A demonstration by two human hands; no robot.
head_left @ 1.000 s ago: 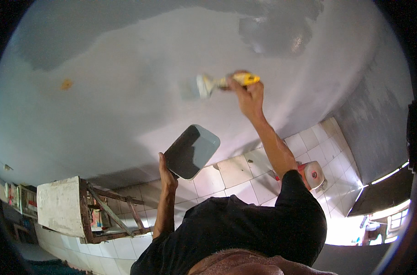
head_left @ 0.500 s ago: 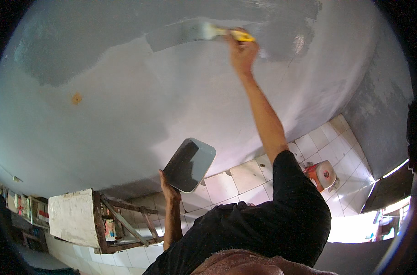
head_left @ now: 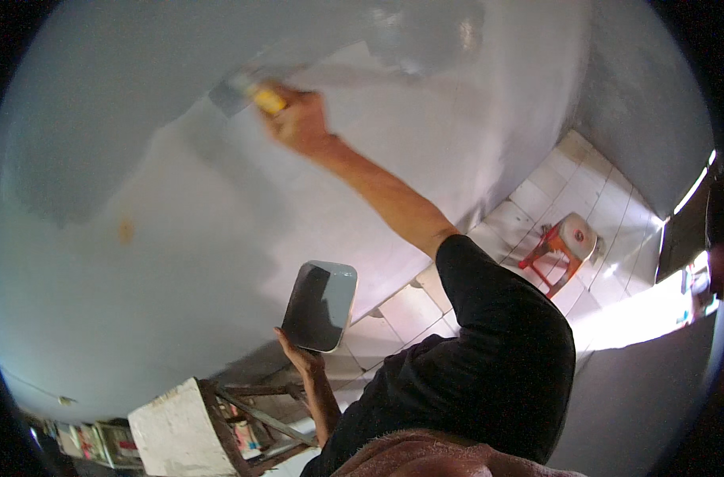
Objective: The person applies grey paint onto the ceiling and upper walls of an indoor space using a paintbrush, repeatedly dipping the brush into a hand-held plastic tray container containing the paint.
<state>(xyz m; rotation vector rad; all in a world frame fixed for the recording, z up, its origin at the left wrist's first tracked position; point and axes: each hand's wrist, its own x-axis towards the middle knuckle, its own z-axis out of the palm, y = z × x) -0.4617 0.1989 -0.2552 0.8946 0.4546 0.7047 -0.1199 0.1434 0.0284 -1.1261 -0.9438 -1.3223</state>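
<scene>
One arm (head_left: 386, 199) outstretched leftward, right hand (head_left: 300, 121) raised, brush (head_left: 268, 98) apparently touching wall (head_left: 203, 278)

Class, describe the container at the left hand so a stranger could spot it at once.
Start from the large grey wall and go down to where the white-tiled floor begins. There, the person's left hand holds a rectangular container. Unlike the white-topped wooden stand and the red stool, it is grey inside, with rounded corners.

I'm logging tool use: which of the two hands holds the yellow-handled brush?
The right hand, out at the grey wall, grips the brush; the left hand, nearer the body, holds a rectangular tray instead.
</scene>
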